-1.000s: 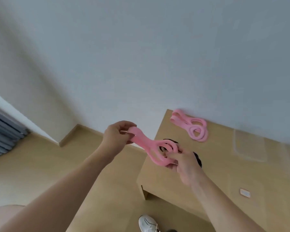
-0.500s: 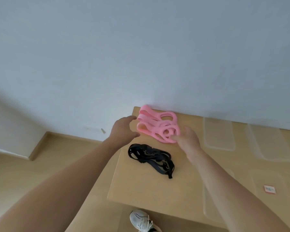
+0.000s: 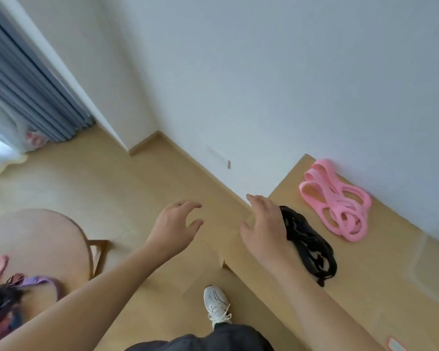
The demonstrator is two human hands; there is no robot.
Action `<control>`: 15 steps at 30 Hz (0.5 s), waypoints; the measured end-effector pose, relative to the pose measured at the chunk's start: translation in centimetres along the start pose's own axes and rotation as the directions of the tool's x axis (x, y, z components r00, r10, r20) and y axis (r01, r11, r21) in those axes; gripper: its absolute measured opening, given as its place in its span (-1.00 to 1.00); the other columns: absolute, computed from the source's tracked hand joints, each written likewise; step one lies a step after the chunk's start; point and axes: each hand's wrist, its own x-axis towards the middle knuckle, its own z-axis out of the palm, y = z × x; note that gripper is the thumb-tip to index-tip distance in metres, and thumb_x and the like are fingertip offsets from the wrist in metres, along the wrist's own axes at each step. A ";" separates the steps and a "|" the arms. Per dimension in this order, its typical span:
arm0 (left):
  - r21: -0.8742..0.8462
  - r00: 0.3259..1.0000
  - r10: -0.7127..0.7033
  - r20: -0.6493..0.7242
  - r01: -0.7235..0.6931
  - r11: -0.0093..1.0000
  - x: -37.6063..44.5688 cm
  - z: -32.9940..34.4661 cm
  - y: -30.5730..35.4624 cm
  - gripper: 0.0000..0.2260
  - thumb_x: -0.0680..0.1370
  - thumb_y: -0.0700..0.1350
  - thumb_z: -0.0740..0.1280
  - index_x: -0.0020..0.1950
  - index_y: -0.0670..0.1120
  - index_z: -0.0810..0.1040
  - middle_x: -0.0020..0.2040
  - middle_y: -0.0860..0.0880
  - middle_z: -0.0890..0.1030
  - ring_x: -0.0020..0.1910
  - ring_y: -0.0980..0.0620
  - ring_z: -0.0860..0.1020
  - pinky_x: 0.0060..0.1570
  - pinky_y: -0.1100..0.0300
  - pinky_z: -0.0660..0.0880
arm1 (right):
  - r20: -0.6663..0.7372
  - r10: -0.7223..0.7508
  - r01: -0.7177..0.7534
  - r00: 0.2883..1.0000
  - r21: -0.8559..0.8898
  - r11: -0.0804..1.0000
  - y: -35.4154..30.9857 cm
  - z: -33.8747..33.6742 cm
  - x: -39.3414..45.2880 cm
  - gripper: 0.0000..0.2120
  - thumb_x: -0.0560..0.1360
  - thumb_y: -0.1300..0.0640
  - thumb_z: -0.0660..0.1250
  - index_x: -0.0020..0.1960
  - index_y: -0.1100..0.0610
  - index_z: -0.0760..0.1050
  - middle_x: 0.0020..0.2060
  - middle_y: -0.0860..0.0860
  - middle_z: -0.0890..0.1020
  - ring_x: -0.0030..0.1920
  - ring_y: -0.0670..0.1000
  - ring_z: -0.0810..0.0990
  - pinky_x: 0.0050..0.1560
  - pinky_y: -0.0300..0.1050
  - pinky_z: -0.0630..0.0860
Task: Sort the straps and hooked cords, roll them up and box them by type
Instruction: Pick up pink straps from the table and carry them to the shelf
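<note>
Both my hands are empty and apart, fingers loosely spread: my left hand [image 3: 174, 225] hangs out over the floor off the corner of the wooden table [image 3: 380, 269], and my right hand [image 3: 265, 228] hovers over that same corner, just beside the black strap bundle [image 3: 308, 243], touching or not I cannot tell. The pink straps [image 3: 337, 200] lie piled on the table against the wall, beyond the black bundle. Away from the table, on the round stool [image 3: 36, 239] at my left, sits a mixed heap of more straps [image 3: 3, 295], pink, purple and dark.
</note>
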 end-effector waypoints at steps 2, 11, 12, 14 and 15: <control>0.018 0.994 -0.091 -0.055 0.092 0.996 -2.9 -2.0 -4.3 -0.68 0.58 -0.04 0.42 0.34 0.04 0.57 0.31 0.07 0.56 0.30 0.00 0.51 0.20 0.17 0.40 | 0.064 -0.097 0.100 0.993 -0.054 0.993 -3.0 2.3 0.3 -0.44 0.51 0.07 0.42 0.47 0.14 0.40 0.31 0.06 0.50 0.40 0.14 0.37 0.44 0.11 0.32; -0.158 0.775 -0.568 -0.277 0.546 0.822 -22.0 -7.5 -21.0 -0.58 0.57 -0.01 0.43 0.42 -0.01 0.52 0.38 0.02 0.51 0.37 -0.03 0.46 0.32 0.11 0.39 | 0.521 -0.388 0.476 0.760 -0.041 0.878 -18.6 15.0 -5.1 -0.40 0.56 -0.02 0.36 0.55 0.02 0.28 0.43 -0.05 0.38 0.43 0.00 0.28 0.42 -0.13 0.28; -0.196 0.734 -0.612 -0.294 0.580 0.791 -24.5 -7.6 -22.6 -0.57 0.56 -0.02 0.45 0.42 -0.03 0.54 0.37 0.01 0.53 0.35 -0.04 0.48 0.30 0.12 0.38 | 0.562 -0.418 0.524 0.713 -0.031 0.851 -20.3 16.7 -6.4 -0.40 0.56 -0.03 0.36 0.55 0.02 0.28 0.43 -0.05 0.38 0.43 -0.01 0.28 0.41 -0.15 0.26; -0.280 0.648 -0.695 -0.312 0.636 0.719 -29.0 -7.9 -25.5 -0.57 0.53 -0.06 0.49 0.38 -0.07 0.57 0.33 -0.03 0.56 0.33 -0.07 0.51 0.25 0.16 0.38 | 0.634 -0.460 0.600 0.622 -0.009 0.800 -23.4 20.0 -9.2 -0.40 0.56 -0.03 0.36 0.55 0.02 0.28 0.43 -0.05 0.38 0.44 -0.02 0.28 0.41 -0.17 0.24; -0.321 0.603 -0.732 -0.318 0.658 0.681 -31.1 -7.9 -26.8 -0.58 0.52 -0.07 0.50 0.37 -0.08 0.58 0.32 -0.03 0.58 0.33 -0.08 0.51 0.22 0.18 0.37 | 0.661 -0.472 0.626 0.583 0.005 0.780 -24.9 21.6 -10.5 -0.40 0.55 -0.03 0.36 0.55 0.02 0.28 0.43 -0.05 0.39 0.44 -0.02 0.28 0.41 -0.17 0.24</control>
